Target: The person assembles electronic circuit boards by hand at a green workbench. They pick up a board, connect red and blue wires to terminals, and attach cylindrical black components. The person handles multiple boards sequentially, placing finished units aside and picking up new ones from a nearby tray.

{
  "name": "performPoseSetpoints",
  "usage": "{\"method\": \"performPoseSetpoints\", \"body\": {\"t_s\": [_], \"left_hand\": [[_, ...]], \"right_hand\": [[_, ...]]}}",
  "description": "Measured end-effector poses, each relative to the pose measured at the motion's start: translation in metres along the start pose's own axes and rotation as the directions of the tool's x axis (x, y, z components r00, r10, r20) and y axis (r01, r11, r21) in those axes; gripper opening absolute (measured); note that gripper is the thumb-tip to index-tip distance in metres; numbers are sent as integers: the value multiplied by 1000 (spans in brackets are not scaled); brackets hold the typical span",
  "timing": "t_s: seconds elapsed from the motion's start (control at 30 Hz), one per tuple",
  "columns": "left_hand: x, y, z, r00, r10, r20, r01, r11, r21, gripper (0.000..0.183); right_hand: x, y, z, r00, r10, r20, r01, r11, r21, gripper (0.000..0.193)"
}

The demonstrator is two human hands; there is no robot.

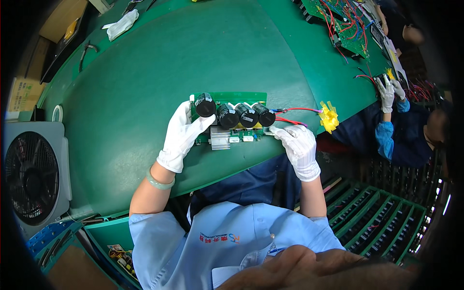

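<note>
A green circuit board (pixel 232 95) lies on the green mat in front of me. It carries several black cylindrical capacitors (pixel 248 118) and a silver finned heat sink (pixel 221 139). My left hand (pixel 182 131), in a white glove, grips the board's left end, the thumb against the leftmost capacitor. At the lower right corner, my gloved right hand (pixel 296 145) has its fingers pinched together; whatever lies between the fingertips is hidden. Red wires (pixel 293 121) run from the board's right side above that hand, toward a bunch of yellow strips (pixel 329 117).
A fan (pixel 33 176) stands at the left edge. Pliers (pixel 86 54) and a white glove (pixel 122 24) lie at the far left. Wired circuit boards (pixel 345 24) are piled far right, where a co-worker's gloved hands (pixel 388 93) are. Green racks (pixel 382 220) stand lower right.
</note>
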State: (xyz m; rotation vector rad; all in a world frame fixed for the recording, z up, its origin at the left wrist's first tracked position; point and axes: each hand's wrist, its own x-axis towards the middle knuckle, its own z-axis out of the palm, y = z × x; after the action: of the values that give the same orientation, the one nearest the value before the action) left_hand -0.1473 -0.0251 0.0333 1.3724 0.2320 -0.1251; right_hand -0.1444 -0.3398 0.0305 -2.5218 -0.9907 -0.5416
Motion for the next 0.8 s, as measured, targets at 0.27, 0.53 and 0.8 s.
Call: {"method": "performPoseSetpoints", "body": {"t_s": [0.27,0.53,0.8], "left_hand": [[2,2,0,999,-35,-22,36,998,56,44],[2,7,3,998,-63,-27,65,997,49,49],[6,3,-2,998,-56,24,55,998,38,54]], "right_hand": [[-6,-1,-10,987,161,-1,-161,985,70,42],[-13,0,-6,987,160,-23,-159,987,30,46],[-13,1,-2,982,187,-7,-186,981,49,35]]}}
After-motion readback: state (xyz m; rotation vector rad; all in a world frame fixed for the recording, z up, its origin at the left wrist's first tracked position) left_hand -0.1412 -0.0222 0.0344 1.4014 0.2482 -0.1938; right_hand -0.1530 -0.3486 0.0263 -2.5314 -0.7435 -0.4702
